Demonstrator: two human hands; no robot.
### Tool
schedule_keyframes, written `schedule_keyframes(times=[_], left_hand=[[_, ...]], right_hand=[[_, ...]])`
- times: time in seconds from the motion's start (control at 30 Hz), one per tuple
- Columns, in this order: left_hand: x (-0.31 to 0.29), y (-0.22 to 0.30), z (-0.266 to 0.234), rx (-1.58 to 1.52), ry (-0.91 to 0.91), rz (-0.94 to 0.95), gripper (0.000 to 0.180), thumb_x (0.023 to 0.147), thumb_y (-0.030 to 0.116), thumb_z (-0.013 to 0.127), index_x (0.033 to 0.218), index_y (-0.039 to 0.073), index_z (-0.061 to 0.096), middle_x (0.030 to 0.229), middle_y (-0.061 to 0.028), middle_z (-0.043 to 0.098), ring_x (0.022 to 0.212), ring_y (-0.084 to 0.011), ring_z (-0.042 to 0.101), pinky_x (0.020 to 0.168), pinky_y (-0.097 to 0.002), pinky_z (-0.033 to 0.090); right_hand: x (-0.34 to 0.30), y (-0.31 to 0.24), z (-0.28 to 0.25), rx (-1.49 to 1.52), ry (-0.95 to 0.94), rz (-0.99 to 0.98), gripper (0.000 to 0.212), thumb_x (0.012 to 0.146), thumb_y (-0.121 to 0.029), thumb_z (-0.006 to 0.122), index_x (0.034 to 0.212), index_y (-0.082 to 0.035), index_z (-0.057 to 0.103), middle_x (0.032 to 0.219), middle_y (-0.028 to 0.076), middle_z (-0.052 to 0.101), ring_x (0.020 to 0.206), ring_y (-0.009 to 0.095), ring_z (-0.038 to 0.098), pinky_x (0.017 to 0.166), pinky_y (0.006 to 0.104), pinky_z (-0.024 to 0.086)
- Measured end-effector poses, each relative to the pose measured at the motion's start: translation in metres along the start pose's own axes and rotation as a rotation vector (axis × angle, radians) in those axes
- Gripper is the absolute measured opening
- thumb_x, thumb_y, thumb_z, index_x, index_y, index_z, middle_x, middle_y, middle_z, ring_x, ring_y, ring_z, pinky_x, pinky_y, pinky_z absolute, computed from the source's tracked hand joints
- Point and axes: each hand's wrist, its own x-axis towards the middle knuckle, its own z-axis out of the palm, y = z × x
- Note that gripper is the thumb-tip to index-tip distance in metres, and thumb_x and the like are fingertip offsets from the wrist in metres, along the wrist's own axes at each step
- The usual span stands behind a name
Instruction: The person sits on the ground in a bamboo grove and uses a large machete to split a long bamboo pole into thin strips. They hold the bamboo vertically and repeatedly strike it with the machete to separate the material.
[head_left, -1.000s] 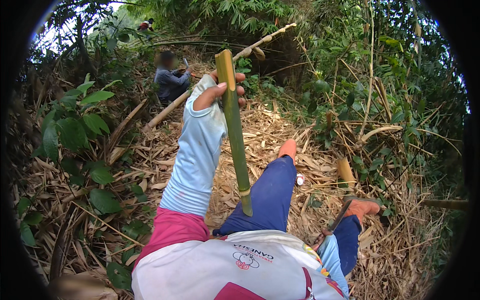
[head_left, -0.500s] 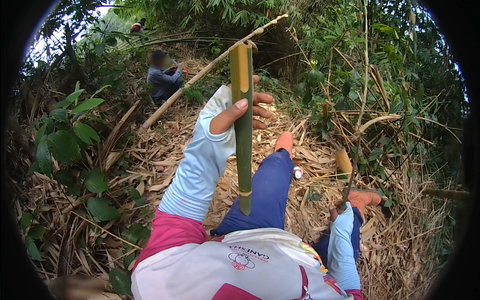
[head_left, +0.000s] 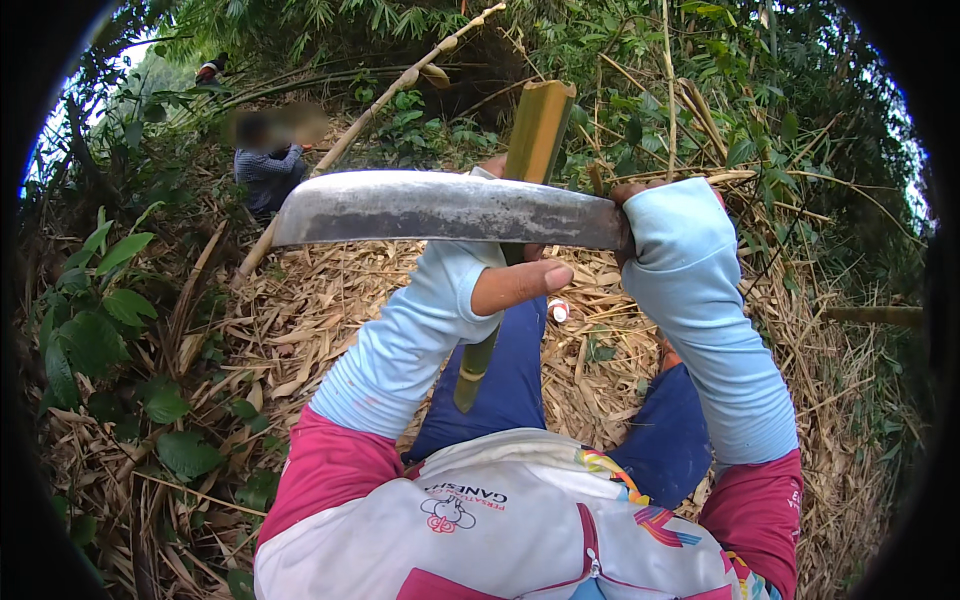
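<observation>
My left hand [head_left: 512, 288] is closed round a length of split green bamboo [head_left: 541, 130], held upright and slightly tilted. The bamboo's top shows a pale yellow cut face, and its lower end tapers to a slanted tip above my left thigh. In my right hand [head_left: 630, 192], at the right, is a machete [head_left: 440, 210]. Its broad, worn steel blade lies level across the front of the bamboo and points left, hiding part of the bamboo and most of my left fingers. Whether blade and bamboo touch I cannot tell. The machete's handle is hidden in my right hand.
Dry bamboo leaves [head_left: 330, 300] cover the ground. A long pale pole [head_left: 385, 100] slants up at the back left, with a seated person [head_left: 268, 170] beside it. Leafy plants [head_left: 110, 320] stand at the left, tangled stalks at the right. A small can-like object [head_left: 558, 311] lies ahead.
My right hand has risen from beside my right leg, bringing the machete across the bamboo. The bamboo's top has tilted to the right, and my view has shifted slightly.
</observation>
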Motion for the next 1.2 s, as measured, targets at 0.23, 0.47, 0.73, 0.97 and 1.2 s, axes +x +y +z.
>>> schedule_keyframes(times=[0.23, 0.47, 0.73, 0.97, 1.2], left_hand=[[-0.003, 0.006, 0.007, 0.031, -0.023, 0.077, 0.066, 0.074, 0.031, 0.082, 0.125, 0.002, 0.050, 0.108, -0.0083, 0.057, 0.100, -0.0167, 0.056, 0.088, -0.0319, 0.046], [-0.006, 0.005, 0.012, -0.062, -0.009, 0.054, 0.076, 0.079, 0.031, 0.081, 0.135, -0.002, 0.041, 0.119, -0.0119, 0.057, 0.112, -0.0194, 0.055, 0.097, -0.0346, 0.044], [-0.010, -0.004, 0.012, -0.056, 0.029, 0.010, 0.084, 0.080, 0.034, 0.081, 0.138, -0.005, 0.035, 0.130, -0.0176, 0.052, 0.117, -0.0239, 0.056, 0.102, -0.0372, 0.045], [-0.010, -0.004, 0.019, 0.003, 0.053, 0.097, 0.055, 0.085, 0.027, 0.077, 0.124, -0.002, 0.050, 0.107, -0.0090, 0.063, 0.099, -0.0142, 0.060, 0.087, -0.0284, 0.048], [-0.011, -0.012, 0.018, -0.021, 0.083, -0.009, 0.071, 0.082, 0.031, 0.081, 0.134, 0.001, 0.044, 0.125, -0.0101, 0.056, 0.111, -0.0173, 0.057, 0.097, -0.0309, 0.046]], right_hand=[[0.007, -0.009, -0.003, -0.096, 0.033, -0.106, 0.006, 0.067, -0.015, 0.065, 0.072, -0.012, 0.063, 0.065, 0.009, 0.061, 0.067, 0.032, 0.064, 0.058, 0.0451, 0.046], [0.009, -0.007, -0.008, -0.154, -0.031, -0.101, 0.006, 0.068, -0.017, 0.065, 0.072, -0.012, 0.062, 0.069, 0.008, 0.062, 0.073, 0.031, 0.065, 0.061, 0.0470, 0.046], [0.011, -0.006, -0.013, -0.114, -0.088, -0.111, 0.010, 0.064, -0.012, 0.068, 0.072, -0.011, 0.063, 0.067, 0.009, 0.061, 0.070, 0.032, 0.063, 0.062, 0.0465, 0.047], [0.012, -0.007, -0.014, -0.157, -0.102, -0.089, 0.007, 0.067, -0.016, 0.066, 0.072, -0.012, 0.064, 0.069, 0.010, 0.063, 0.073, 0.032, 0.065, 0.060, 0.0470, 0.047], [0.013, -0.009, -0.012, -0.181, -0.139, -0.043, 0.010, 0.065, -0.013, 0.069, 0.075, -0.012, 0.065, 0.068, 0.010, 0.063, 0.070, 0.032, 0.065, 0.060, 0.0451, 0.047]])
